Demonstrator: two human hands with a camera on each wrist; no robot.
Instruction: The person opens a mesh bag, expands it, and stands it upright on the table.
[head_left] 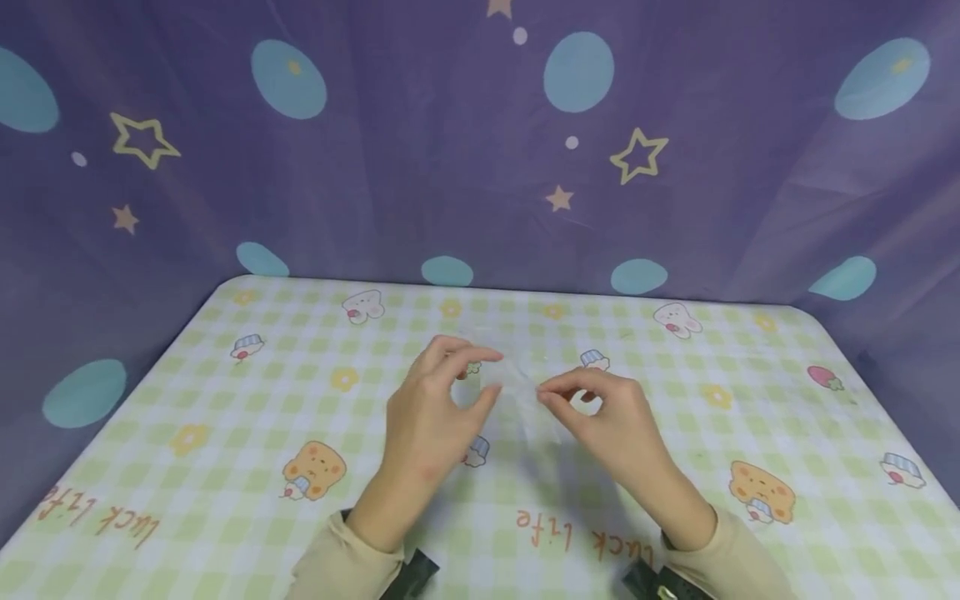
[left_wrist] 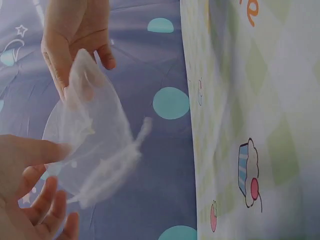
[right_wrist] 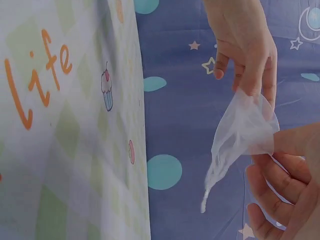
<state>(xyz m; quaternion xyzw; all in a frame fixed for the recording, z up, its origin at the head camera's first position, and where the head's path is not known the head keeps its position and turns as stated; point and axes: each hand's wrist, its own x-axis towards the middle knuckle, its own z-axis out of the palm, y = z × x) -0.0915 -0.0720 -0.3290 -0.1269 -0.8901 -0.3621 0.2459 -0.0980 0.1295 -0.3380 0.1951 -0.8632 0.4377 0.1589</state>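
Note:
A thin, translucent white piece of bag-like plastic film (head_left: 517, 379) hangs between my two hands above the table, loose and crumpled toward a narrow twisted end. My right hand (head_left: 611, 408) pinches its edge between thumb and forefinger. On the other side, my left hand (head_left: 431, 408) has thumb and forefinger spread apart, their tips at the film. In the left wrist view the film (left_wrist: 102, 145) spreads between the left hand (left_wrist: 30, 185) and the right hand (left_wrist: 80, 45). The right wrist view shows the film (right_wrist: 240, 125) overlapping a left fingertip.
A table with a green-and-white checked cloth (head_left: 247, 533) printed with cakes, bears and lettering lies under the hands. Behind it hangs a purple curtain (head_left: 450, 150) with stars and blue ovals. Dark straps (head_left: 411, 575) sit by the beige sleeves (head_left: 348, 558).

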